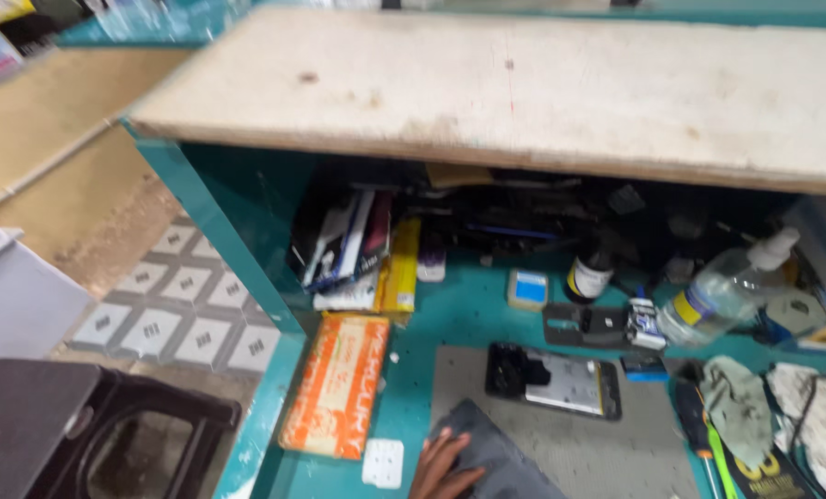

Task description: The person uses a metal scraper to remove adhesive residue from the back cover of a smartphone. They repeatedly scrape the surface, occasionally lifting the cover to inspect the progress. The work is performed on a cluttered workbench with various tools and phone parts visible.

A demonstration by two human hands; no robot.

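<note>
1. one hand [442, 467] shows at the bottom edge, fingers spread flat on a dark grey slab [496, 457] that lies tilted on the grey mat [607, 444]. which hand it is cannot be told for sure; it looks like the left, open and pressing down, not gripping. the other hand is out of view.
2. the slab sits at the near edge of the teal bench [459, 314], just right of a small white square block [382, 462].
3. left of that lies an orange flat box [336, 383], lengthwise along the bench edge.
4. farther up the mat rests a phone [553, 379] with its back opened, a dark part on its left end.
5. behind it stand a small dark bottle [588, 275] and a clear pump bottle [727, 286] lying tilted.
6. books and a yellow packet [400, 266] lean under the pale wooden shelf [524, 83].
7. a dark stool [89, 434] stands on the floor at the left.
8. cloths [736, 402] and a screwdriver [699, 434] lie at the right.
</note>
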